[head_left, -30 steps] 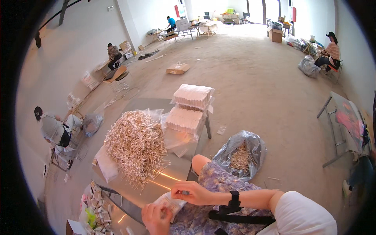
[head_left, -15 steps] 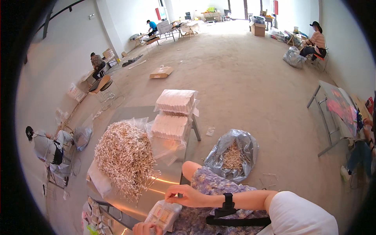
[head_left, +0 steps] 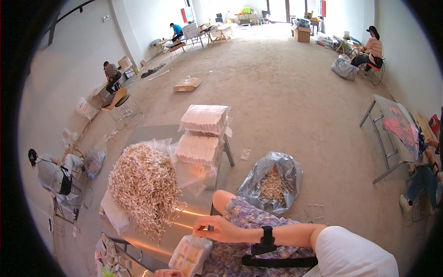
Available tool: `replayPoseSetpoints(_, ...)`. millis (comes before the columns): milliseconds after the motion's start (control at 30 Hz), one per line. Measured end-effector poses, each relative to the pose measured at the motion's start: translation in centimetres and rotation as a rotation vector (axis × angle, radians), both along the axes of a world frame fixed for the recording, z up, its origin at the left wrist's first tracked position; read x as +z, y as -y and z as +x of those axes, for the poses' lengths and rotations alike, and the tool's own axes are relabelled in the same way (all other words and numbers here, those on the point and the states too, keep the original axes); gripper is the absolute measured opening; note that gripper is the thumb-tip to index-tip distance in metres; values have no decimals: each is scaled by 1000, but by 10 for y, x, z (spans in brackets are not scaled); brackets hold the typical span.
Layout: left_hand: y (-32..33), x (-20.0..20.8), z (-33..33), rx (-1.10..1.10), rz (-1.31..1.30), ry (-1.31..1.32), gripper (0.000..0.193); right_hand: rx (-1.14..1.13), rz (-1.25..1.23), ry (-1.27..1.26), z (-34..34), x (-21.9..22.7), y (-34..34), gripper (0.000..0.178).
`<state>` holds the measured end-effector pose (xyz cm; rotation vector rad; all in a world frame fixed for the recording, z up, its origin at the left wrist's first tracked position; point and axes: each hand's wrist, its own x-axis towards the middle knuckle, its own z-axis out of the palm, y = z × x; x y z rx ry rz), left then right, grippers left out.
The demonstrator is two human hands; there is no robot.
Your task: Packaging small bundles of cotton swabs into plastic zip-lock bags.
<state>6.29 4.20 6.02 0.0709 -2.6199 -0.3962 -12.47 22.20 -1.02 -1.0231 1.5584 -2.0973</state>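
Over my lap, a clear plastic packet (head_left: 190,255) with a yellow-and-red printed label and pale contents hangs tilted. My right hand (head_left: 217,229) pinches its upper edge, fingers closed. At the bottom rim of the view, only the top of my left hand (head_left: 169,273) shows beside the packet's lower end; its fingers are mostly cut off. Left of the packet, a big heap of cotton swabs (head_left: 145,184) lies on a shiny metal table (head_left: 150,134). Behind it stand two stacks of white bundled packs, an upper stack (head_left: 204,121) and a lower stack (head_left: 197,150), in clear plastic.
On the floor to the right, an open silver bag (head_left: 249,184) holds loose swabs (head_left: 273,184), with a few scattered near it. Small packets (head_left: 113,261) fill the lower left. Several people sit at other tables; a tilted table (head_left: 397,120) stands at right.
My left hand has dropped lower, mostly out of the view, and more of the packet's printed face shows. My right hand keeps its pinch. The whole view has shifted slightly.
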Motion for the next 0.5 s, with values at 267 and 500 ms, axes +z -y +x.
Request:
replayPoseSetpoints(267,4,2,5,20,-31,52,13,-5,2,47,-2,0,-1,10)
replayPoseSetpoints(500,12,3,16,6,-109,54,13,6,19,61,-7,4,-3,10)
